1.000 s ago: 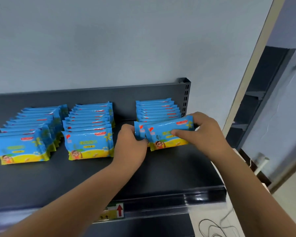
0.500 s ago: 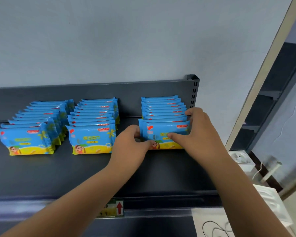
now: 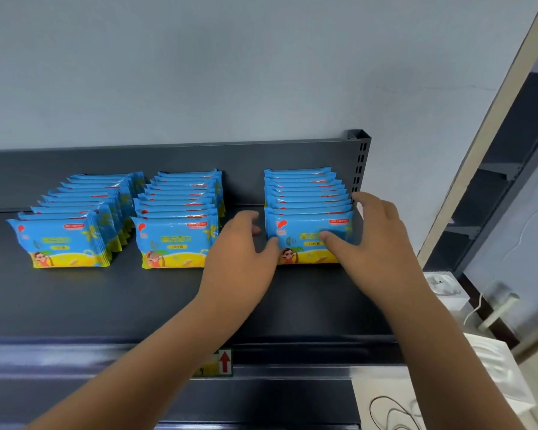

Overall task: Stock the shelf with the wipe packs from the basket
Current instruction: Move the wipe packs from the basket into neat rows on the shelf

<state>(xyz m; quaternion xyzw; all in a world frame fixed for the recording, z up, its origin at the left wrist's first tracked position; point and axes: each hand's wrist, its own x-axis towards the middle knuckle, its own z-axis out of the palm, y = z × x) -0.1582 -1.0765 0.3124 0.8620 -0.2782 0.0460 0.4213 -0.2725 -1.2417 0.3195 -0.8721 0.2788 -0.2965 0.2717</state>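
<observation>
Our left hand [image 3: 239, 259] and right hand [image 3: 376, 243] grip the front wipe pack [image 3: 308, 231], tagged "10", by its ends, right of centre on the dark shelf [image 3: 121, 305]. A middle row [image 3: 177, 218] and a left row [image 3: 75, 225] stand alongside. A red-arrow label [image 3: 225, 361] marks the shelf edge, lower centre.

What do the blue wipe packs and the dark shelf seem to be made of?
The wipe packs: probably thin plastic film, glossy; light glints along the top edges, and the side seams look crimped. The shelf: likely painted metal, matte dark grey; its corner post has punched slots.
</observation>
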